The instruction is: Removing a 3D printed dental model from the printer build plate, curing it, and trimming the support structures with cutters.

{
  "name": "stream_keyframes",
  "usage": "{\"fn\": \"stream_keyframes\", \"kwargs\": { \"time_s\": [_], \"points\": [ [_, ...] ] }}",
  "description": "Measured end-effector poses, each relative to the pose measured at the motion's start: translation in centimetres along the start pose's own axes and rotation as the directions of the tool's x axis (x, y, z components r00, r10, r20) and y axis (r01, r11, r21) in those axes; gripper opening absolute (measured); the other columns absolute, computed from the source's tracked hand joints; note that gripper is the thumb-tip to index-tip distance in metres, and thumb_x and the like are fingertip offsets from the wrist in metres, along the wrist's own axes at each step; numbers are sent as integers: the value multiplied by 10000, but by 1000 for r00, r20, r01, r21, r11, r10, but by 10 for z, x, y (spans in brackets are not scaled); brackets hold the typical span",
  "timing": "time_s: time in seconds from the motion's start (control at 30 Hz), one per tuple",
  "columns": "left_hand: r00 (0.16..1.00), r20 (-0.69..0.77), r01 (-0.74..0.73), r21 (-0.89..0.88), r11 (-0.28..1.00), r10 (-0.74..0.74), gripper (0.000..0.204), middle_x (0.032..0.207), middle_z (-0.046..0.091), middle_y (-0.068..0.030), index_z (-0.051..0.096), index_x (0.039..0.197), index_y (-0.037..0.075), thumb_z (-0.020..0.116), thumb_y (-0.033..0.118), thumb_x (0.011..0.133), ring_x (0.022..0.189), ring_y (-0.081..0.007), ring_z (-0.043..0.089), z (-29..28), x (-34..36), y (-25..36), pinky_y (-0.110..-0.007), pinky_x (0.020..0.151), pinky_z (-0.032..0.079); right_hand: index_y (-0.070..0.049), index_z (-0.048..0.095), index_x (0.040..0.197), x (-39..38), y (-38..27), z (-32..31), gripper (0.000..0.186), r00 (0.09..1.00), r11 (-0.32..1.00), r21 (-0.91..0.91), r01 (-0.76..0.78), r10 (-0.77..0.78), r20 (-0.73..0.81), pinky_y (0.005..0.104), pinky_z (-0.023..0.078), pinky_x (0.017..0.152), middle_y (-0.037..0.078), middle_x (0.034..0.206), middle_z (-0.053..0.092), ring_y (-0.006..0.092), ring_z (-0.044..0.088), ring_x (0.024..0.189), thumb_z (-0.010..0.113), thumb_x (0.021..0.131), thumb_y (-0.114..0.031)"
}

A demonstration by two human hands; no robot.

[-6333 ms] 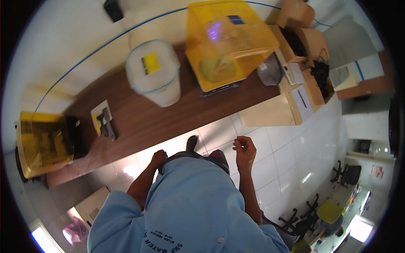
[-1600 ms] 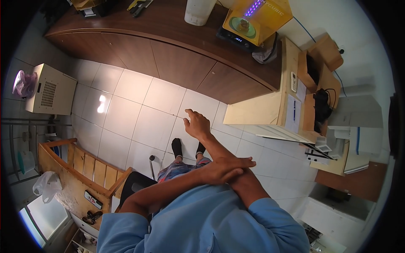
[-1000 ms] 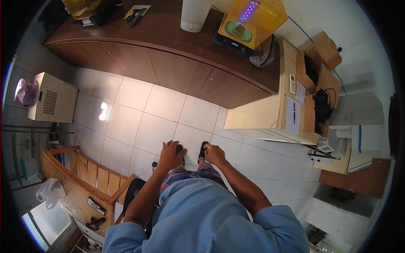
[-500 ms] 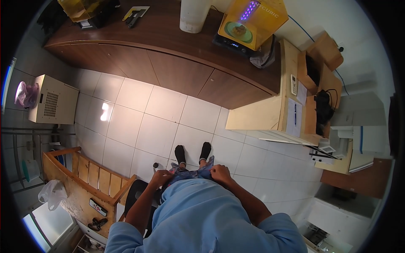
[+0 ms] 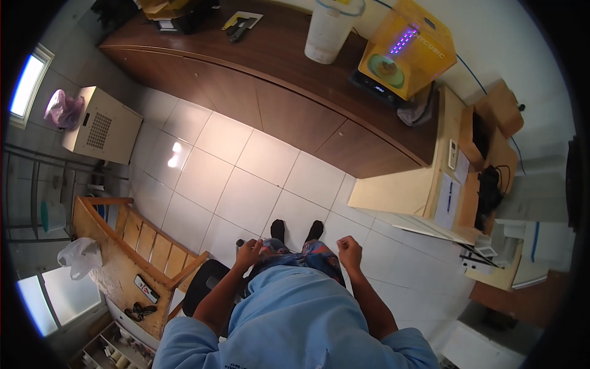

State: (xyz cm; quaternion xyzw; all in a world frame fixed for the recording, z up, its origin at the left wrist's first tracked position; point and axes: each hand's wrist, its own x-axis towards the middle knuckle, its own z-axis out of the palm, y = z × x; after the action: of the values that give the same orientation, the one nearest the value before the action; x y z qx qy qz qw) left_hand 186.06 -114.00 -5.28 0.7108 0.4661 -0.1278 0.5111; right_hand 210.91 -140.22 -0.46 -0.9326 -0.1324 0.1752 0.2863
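Observation:
I look down on my blue shirt [image 5: 289, 307] and patterned dark shorts [image 5: 295, 259]. My left hand [image 5: 248, 253] is at the left edge of the shorts, fingers curled in. Whether cloth is between its fingertips is hidden. My right hand [image 5: 350, 252] hangs apart from the shorts on the right, its fingers folded into a loose fist with nothing visible in it. Two feet in black socks [image 5: 278, 230] stand on the tiles beyond the shorts.
Ahead runs a long brown cabinet [image 5: 246, 86] bearing a lit machine with a yellow cover [image 5: 424, 52] and a whitish bin [image 5: 332, 34]. A wooden bench [image 5: 117, 270] and black seat [image 5: 206, 286] stand left. Papers [image 5: 447, 200] lie on the right counter.
My right hand has come off the shorts and moved out to the right. The shorts, earlier pinched up at both sides, now hang lower. My view has turned, shifting the room rightward.

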Motion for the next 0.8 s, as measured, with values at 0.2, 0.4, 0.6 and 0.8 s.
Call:
{"fn": "stream_keyframes", "kwargs": {
  "time_s": [0.2,0.4,0.6,0.8],
  "points": [
    [993,-117,-48,-182,982,27,459,1015,763,-187,746,1056,-1,538,408,1047,994,-301,726,-23,42,12,-392,866,537,-76,695,742,69,-21,-16,240,983,994,-88,66,-80,-166,453,543,644,135,719,712,370,702,696,667,917,-238],
    [898,-209,-415,-113,903,387,337,981,729,-179,721,1028,7,505,261,1073,881,-312,693,-30,95,124,-388,830,534,-30,660,783,167,-49,-63,209,951,992,54,113,-92,-294,437,520,618,136,682,679,367,668,648,669,934,-174],
    [689,-327,-683,6,731,646,189,1182,654,-170,643,1167,15,539,56,1016,1052,-323,666,-39,149,285,-406,864,544,-93,670,1120,305,-99,-137,266,705,859,-372,352,-505,-497,434,463,933,85,1067,685,277,650,1086,677,861,-29],
    [354,-502,-776,313,547,789,182,1076,647,-134,639,1155,48,578,80,987,1040,-356,618,-45,244,426,-415,874,517,-119,680,1192,389,-106,-144,276,646,602,-668,438,-727,-231,603,346,1042,55,1228,669,262,550,1307,677,916,-133]
  ]
}}
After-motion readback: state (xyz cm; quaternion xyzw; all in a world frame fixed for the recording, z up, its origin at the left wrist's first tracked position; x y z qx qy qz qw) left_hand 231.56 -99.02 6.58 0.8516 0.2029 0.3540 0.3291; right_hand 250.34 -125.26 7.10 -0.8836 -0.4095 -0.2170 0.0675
